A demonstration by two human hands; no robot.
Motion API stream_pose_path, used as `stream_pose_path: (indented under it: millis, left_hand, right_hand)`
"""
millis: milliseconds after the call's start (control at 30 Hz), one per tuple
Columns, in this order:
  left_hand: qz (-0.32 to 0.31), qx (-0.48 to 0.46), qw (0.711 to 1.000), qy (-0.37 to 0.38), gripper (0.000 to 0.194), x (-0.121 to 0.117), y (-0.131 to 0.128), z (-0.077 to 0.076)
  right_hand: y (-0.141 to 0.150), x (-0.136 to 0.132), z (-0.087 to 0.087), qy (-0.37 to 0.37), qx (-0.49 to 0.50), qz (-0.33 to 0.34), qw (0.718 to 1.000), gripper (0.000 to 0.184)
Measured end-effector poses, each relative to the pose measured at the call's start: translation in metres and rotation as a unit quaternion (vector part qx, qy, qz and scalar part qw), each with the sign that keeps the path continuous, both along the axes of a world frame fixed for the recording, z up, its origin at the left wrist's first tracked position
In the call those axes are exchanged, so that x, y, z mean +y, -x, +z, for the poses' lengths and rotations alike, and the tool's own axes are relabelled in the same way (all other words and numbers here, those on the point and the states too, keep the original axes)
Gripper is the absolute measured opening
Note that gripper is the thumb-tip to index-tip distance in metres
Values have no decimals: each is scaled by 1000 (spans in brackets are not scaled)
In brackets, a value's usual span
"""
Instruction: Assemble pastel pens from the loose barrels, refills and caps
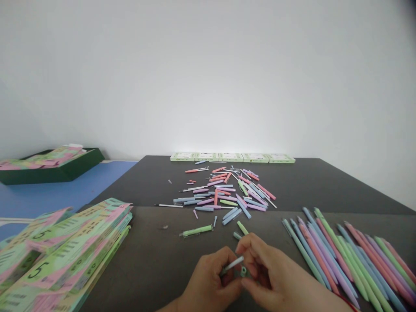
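Observation:
Low in the view, both hands meet close together over the dark table. My left hand is closed around a white pen refill, which points up and to the right. Curled fingers of my right hand hold a green pen barrel, its hollow end facing me. Most of the barrel is hidden by the fingers. Just beyond the right fingertips lie a green pen part and a blue-green piece. A green pen with clear ends rests farther left.
Loose pen parts and refills are scattered mid-table. Finished-looking pastel pens lie in a row at right. Printed cardboard packs are stacked at left. Several flat boxes line the back edge; a green tray stands far left.

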State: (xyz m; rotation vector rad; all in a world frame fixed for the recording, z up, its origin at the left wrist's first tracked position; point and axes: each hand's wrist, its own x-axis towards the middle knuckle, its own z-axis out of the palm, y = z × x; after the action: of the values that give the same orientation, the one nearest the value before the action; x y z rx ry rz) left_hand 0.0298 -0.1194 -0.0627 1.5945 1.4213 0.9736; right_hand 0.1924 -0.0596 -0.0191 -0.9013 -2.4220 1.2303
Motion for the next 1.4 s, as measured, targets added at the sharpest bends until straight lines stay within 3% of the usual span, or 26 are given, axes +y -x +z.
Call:
stream_pose_path:
  millis: [200, 467, 600, 767, 900, 1267, 1400]
  left_hand:
    - [17, -7, 1000, 3, 12, 2, 3, 4]
    - [19, -18, 1000, 3, 13, 3, 5, 7]
    - [-9, 1, 1000, -19, 14, 3, 10, 10]
    - [-14, 165, 983, -77, 25, 6, 23, 21]
    - [-23, 292, 952, -89, 24, 8, 26, 24]
    - [-78, 449, 887, -80, 19, 6, 19, 27]
    - [-116, 460, 878, -55, 9, 2, 13, 24]
  right_hand:
    - [-4, 4, -4, -9, -6, -10, 1000, 25]
    - [2, 2, -25, -14, -10, 15, 1000, 15]
    - [2, 6, -19, -18, 8, 41, 999, 10]
    - [-18, 23, 7, -98, -16, 21, 995, 19]
    - [-25, 29, 15, -156, -49, 22, 986, 21]
    - [-16, 23, -3, -217, -121, 45, 968, 14]
    - [-8, 16, -14, -217, -138, 81, 963, 13]
